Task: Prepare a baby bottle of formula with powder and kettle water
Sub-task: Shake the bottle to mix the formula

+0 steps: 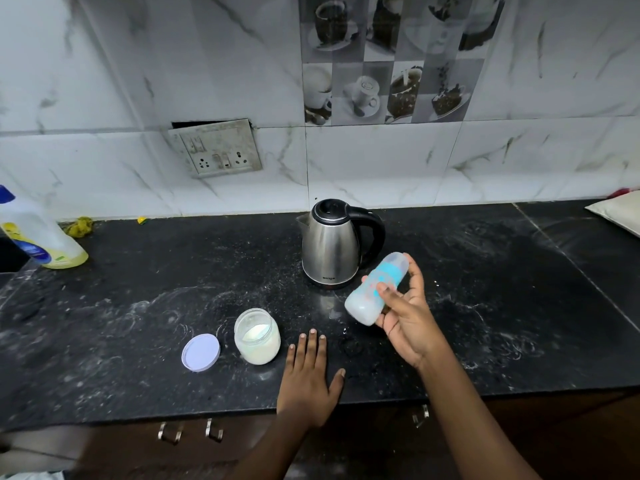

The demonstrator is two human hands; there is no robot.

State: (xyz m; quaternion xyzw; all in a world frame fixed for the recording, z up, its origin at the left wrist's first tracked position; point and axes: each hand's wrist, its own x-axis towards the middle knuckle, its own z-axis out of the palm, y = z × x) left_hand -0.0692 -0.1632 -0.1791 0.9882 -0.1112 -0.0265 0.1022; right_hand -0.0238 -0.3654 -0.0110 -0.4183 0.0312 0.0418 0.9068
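My right hand (407,323) grips a baby bottle (375,289) with a blue collar and clear cap, tilted in the air with milky liquid inside; it looks motion-blurred. Just behind the bottle stands a steel kettle (329,245) with a black lid and handle, lid down. An open glass jar of white powder (257,336) sits on the black counter (138,323), its pale lid (201,352) lying flat to its left. My left hand (310,379) rests flat on the counter, fingers spread, right of the jar and holding nothing.
A cleaner bottle with a blue cap (38,237) stands at the far left. A yellow scrubber (80,226) lies by the wall. A wall socket (216,148) sits above the counter. A pale bag (620,211) is at the far right. Drawer handles (190,433) are below the front edge.
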